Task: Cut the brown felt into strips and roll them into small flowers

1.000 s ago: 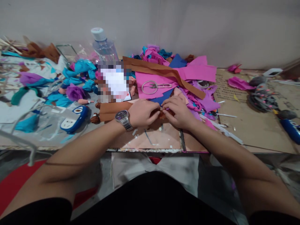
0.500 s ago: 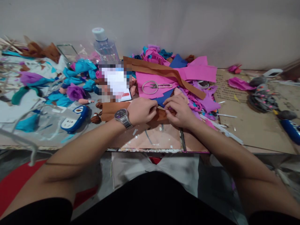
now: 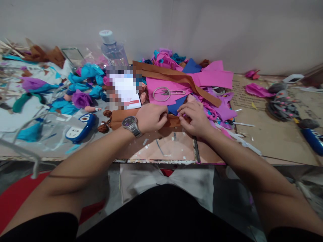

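A brown crepe paper strip point(image 3: 174, 121) lies across the near part of the table, running under both hands. My left hand point(image 3: 152, 118), with a watch on its wrist, is closed on the strip, thumb and fingers pinched together. To the right, my right hand point(image 3: 193, 117) pinches the same strip, its fingers curled. A short stretch of the paper shows between the hands. Just beyond them, thread snips point(image 3: 174, 91) rest on pink crepe paper point(image 3: 157, 85). Another long brown strip point(image 3: 202, 94) crosses the pile behind.
A phone point(image 3: 126, 89) and a clear bottle point(image 3: 113, 52) stand beyond my left hand. Blue and purple paper flowers point(image 3: 82, 98) and a blue-and-white device point(image 3: 82, 127) lie at left. White plastic pieces point(image 3: 248, 144) and a grey pincushion-like bundle point(image 3: 281, 107) are at right.
My left hand has shifted slightly to the left and my right hand slightly right, so more of the brown strip shows between them.
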Tool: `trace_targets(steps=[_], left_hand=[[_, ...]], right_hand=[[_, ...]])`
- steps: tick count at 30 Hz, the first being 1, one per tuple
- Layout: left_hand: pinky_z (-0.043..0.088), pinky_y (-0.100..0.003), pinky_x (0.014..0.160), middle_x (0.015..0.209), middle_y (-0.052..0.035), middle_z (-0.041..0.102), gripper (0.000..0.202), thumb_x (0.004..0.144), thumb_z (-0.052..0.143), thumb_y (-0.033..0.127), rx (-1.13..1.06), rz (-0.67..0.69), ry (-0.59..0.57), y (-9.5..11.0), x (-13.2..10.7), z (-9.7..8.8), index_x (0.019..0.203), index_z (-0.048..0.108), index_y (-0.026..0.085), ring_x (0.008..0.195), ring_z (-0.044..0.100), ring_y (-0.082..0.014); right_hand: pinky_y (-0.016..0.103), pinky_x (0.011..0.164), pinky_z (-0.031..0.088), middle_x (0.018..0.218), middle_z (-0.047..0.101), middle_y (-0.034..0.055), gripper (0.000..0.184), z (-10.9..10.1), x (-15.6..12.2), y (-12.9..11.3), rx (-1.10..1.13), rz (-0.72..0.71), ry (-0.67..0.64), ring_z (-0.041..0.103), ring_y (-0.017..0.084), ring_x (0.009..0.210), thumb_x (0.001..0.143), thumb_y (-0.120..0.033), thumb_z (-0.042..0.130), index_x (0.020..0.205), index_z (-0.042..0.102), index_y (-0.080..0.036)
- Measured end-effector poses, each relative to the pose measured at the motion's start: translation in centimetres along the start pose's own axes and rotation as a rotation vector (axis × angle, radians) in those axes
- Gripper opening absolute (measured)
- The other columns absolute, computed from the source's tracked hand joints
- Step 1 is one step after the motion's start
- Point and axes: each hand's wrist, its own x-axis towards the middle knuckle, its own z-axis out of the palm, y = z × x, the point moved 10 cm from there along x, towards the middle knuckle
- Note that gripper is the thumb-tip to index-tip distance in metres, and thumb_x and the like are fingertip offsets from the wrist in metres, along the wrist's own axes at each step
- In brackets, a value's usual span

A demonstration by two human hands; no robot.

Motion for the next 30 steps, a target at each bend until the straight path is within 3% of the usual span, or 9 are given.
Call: trace_targets(steps=[6, 12, 20, 30], left_hand=[[0.045, -0.036, 0.078, 0.088, -0.0084, 0.077, 0.028, 0.101, 0.048, 0.028, -0.091, 0.245, -0.067, 3.6, -0.3, 0.6, 0.096, 0.074, 0.019, 0.080, 0.070, -0.0228], [0.040, -0.035, 0.070, 0.086, -0.0082, 0.077, 0.028, 0.101, 0.051, 0.031, -0.106, 0.155, -0.067, 2.8, -0.3, 0.8, 0.091, 0.075, 0.019, 0.076, 0.068, -0.0224], [0.040, -0.033, 0.071, 0.080, -0.0053, 0.076, 0.025, 0.095, 0.056, 0.033, -0.242, 0.098, -0.087, 2.3, -0.2, 0.2, 0.088, 0.076, 0.020, 0.072, 0.067, -0.0203], [0.039, -0.032, 0.069, 0.082, -0.0032, 0.079, 0.024, 0.092, 0.059, 0.032, -0.308, 0.105, -0.095, 2.4, -0.3, 0.0, 0.093, 0.081, 0.023, 0.074, 0.068, -0.0190]], right_hand=[[0.052, 0.107, 0.035, 0.116, 0.076, 0.0083, 0.006, 1.2, -0.1, -0.7, 0.030, -0.023, -0.076, 0.063, 0.029, 0.113, 0.097, -0.026, 0.060, 0.098, 0.066, -0.024], [0.052, 0.106, 0.036, 0.115, 0.079, 0.0070, 0.010, 1.2, -0.1, -1.1, 0.053, -0.045, -0.073, 0.065, 0.029, 0.113, 0.098, -0.027, 0.060, 0.103, 0.069, -0.024], [0.053, 0.108, 0.034, 0.110, 0.079, 0.0068, 0.010, 0.8, -0.1, -1.1, 0.037, -0.024, -0.049, 0.066, 0.028, 0.109, 0.098, -0.028, 0.061, 0.096, 0.069, -0.023], [0.051, 0.106, 0.033, 0.100, 0.080, 0.0043, 0.014, 0.9, -0.2, -1.8, 0.012, -0.052, -0.058, 0.065, 0.027, 0.107, 0.101, -0.031, 0.061, 0.097, 0.072, -0.023]])
